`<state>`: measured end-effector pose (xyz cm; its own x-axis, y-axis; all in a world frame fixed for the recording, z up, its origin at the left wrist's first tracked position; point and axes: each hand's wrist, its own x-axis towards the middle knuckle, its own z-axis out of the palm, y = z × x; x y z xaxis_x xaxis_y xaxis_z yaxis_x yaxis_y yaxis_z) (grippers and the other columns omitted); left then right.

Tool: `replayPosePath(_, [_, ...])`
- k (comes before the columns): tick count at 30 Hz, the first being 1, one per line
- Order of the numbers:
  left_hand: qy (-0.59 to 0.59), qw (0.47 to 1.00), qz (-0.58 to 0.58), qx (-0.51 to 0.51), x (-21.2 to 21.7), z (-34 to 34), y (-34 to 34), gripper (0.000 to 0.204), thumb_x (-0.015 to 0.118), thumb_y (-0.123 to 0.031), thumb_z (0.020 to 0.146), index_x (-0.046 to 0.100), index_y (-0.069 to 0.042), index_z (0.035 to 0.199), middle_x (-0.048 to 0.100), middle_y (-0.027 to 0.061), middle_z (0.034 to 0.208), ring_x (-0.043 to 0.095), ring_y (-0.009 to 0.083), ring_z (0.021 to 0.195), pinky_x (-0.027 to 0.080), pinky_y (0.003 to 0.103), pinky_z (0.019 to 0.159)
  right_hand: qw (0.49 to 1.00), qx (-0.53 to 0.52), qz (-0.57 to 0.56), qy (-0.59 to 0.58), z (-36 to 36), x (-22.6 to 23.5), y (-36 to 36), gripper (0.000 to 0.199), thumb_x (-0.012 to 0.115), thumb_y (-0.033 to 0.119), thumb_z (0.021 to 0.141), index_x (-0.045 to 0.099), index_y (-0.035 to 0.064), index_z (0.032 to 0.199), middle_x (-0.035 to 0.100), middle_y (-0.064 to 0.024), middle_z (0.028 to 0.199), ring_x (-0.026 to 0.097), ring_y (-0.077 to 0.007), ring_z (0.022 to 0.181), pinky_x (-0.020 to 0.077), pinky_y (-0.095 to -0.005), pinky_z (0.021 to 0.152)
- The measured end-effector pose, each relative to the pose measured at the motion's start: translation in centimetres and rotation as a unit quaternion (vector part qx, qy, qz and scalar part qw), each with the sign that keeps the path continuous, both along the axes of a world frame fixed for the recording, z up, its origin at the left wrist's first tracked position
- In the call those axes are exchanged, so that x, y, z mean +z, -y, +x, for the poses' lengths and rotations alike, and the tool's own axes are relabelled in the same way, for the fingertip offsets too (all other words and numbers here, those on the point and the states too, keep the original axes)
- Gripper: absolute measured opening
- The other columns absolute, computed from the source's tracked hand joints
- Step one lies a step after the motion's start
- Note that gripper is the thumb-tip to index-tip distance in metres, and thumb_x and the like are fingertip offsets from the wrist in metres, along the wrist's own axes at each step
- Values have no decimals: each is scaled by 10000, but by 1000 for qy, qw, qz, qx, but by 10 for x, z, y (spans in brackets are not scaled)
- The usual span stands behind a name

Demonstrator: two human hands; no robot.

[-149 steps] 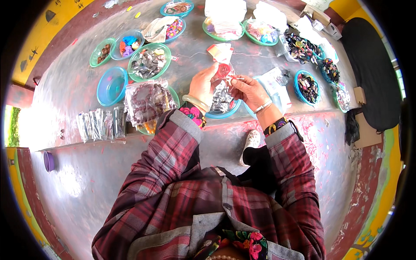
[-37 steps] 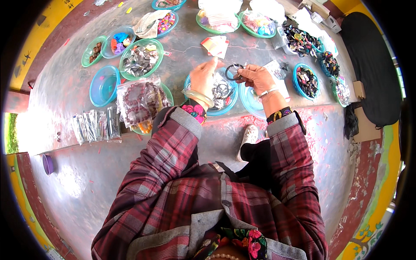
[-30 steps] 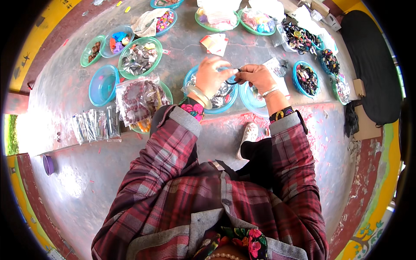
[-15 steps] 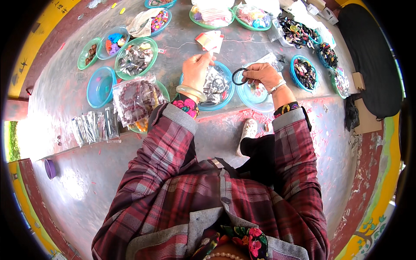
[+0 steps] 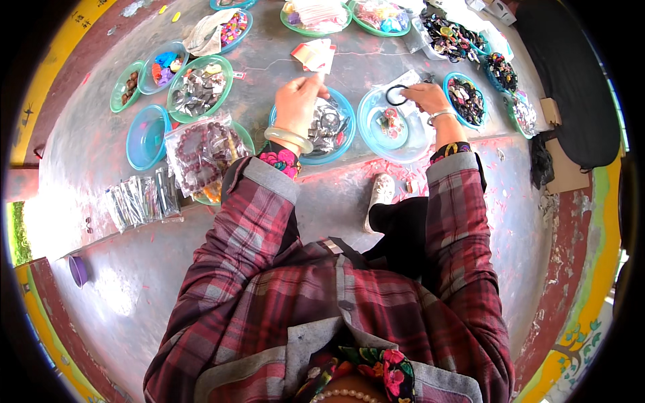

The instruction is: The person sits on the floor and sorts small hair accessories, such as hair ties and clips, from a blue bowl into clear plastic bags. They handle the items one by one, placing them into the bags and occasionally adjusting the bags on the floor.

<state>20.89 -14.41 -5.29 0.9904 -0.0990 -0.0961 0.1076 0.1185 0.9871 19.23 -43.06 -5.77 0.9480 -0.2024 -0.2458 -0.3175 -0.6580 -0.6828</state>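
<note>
My right hand (image 5: pixel 426 99) pinches a black hair tie (image 5: pixel 396 95), a thin ring held out over the far right part of a wide blue basin (image 5: pixel 366 138). Small red-and-white pieces (image 5: pixel 392 123) lie in that basin. Farther left, my left hand (image 5: pixel 297 104) is closed at the fingertips beside a second blue basin (image 5: pixel 349 127), which holds clear packets with dark items. Whatever those fingertips pinch, I cannot make out. Just beyond them lie several white-and-red cards (image 5: pixel 314 55). A clear plastic bag (image 5: pixel 404 79) rests at the far edge of the right basin.
Bagged dark-red bead strings (image 5: pixel 201 154) and several long thin packets (image 5: pixel 141 200) lie at left, near an empty-looking blue basin (image 5: pixel 148 138). A green basin (image 5: pixel 201 88) holds small packets. Basins of dark hair ties (image 5: pixel 465 101) stand at right. A purple cup (image 5: pixel 78 271) sits lower left.
My right hand has moved right and away from me with the hair tie, uncovering the red-and-white pieces in the basin. The left hand stays closed, shifted slightly left with the whole view.
</note>
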Motion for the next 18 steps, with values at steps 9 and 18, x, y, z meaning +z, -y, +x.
replayPosePath(9, [-152, 963, -223, -5, -20, 3, -5, 232, 585, -257, 814, 520, -79, 680, 590, 50, 767, 537, 134, 809, 359, 307, 781, 913, -325, 202, -145, -14, -86, 48, 183, 635, 233, 769, 587, 73, 695, 495, 2, 563, 384, -89, 417, 289, -228, 379])
replayPosePath(18, [-142, 927, -295, 186, 2, 9, -19, 238, 613, -252, 792, 525, -74, 923, 576, 66, 924, 512, 160, 927, 308, 334, 881, 854, -339, 171, -356, 16, -122, 6, 288, 543, 286, 822, 555, 68, 634, 572, -68, 583, 437, -118, 351, 296, -253, 314])
